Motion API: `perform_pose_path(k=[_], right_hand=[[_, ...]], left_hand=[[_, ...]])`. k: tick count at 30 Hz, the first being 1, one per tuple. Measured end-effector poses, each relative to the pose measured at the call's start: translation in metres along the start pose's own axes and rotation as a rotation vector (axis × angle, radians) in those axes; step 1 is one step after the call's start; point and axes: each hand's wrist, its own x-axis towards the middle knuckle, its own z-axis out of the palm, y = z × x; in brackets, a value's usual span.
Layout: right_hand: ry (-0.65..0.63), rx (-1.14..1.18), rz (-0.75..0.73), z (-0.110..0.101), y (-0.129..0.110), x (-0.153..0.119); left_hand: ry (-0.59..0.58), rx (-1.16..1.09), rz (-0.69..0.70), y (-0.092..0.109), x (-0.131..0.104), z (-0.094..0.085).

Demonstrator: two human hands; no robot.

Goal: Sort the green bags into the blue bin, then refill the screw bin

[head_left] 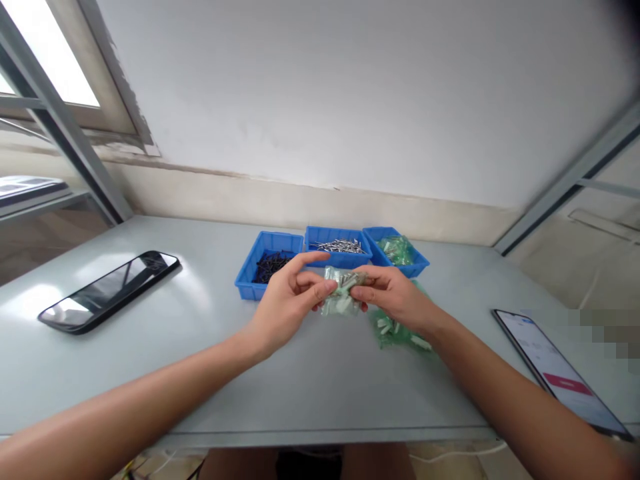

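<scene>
Between both hands, above the middle of the table, is a small clear plastic bag [343, 303] with pale plugs and metal screws inside. My left hand [295, 293] pinches its left side with thumb and fingers, the index finger raised over it. My right hand [393, 293] grips the bag's upper right side. Under my right wrist lies a green plastic bag [387, 331] of white pieces, partly hidden by the forearm. Behind the hands stand a blue bin [245, 287] of black screws, a second blue bin [313, 235] of silver screws, and a third blue bin [417, 268] holding a green bag [397, 250].
A dark glossy device [110, 290] lies on the grey table [210, 400] at the left. At the right edge rests a phone [555, 367] with its screen lit. A white wall [350, 120] closes off the back, with metal frame posts on both sides.
</scene>
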Motion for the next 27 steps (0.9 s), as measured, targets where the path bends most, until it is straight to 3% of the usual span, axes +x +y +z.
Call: perform_pose_path(k=[4, 10, 27], right_hand=[[0.072, -0.068, -0.028, -0.001, -0.005, -0.001], [0.049, -0.160, 0.026, 0.004, -0.008, -0.001], [0.104, -0.316, 0.073, 0.012, -0.009, -0.002]], left_hand=[[-0.047, 0.041, -0.039, 0.000, 0.002, -0.002], [-0.089, 0.144, -0.081, -0.001, 0.002, 0.002], [-0.144, 0.080, -0.076, -0.006, 0.002, 0.002]])
